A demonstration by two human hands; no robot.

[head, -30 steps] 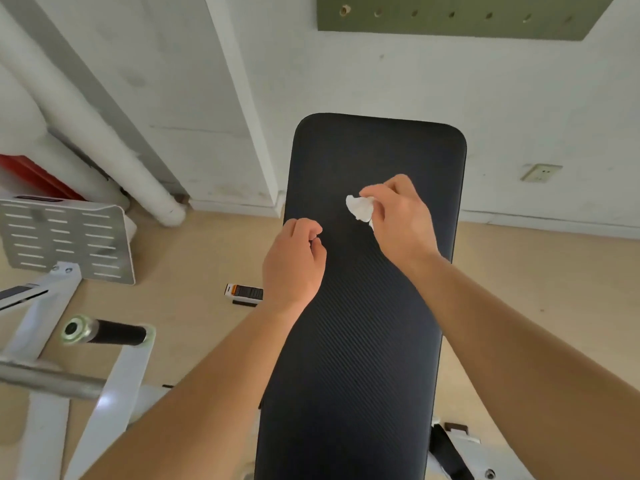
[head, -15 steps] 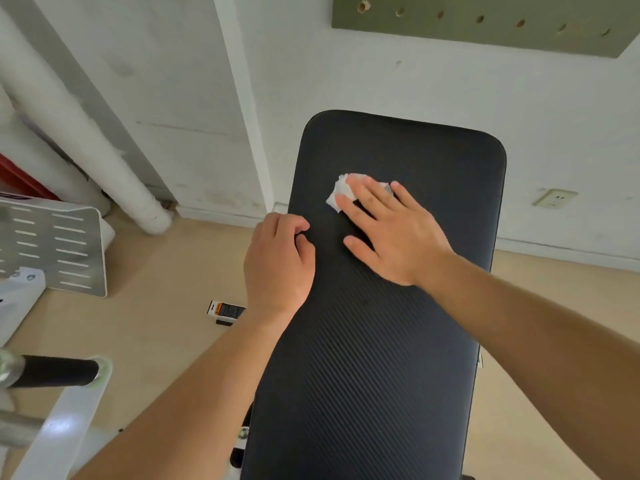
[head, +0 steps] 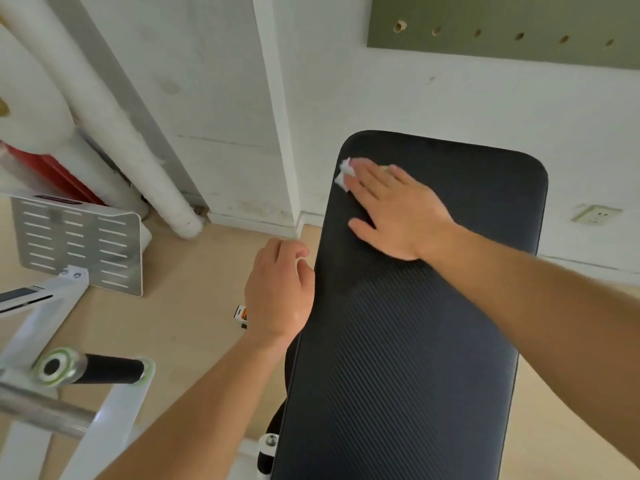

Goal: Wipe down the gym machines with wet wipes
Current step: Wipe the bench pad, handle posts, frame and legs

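**Head view: wipe pinned at the bench's far left corner**

Head camera shows the right hand lying flat, fingers straight, pressing the wet wipe onto the black bench near its far left corner. The left hand sits just beside the bench's left edge, fingers loosely curled and holding nothing; whether it touches the edge I cannot tell. The bench's long axis runs from the person toward the wall, so most of the surface lies nearer than the wipe. The next stroke is probably a pull back toward the body.
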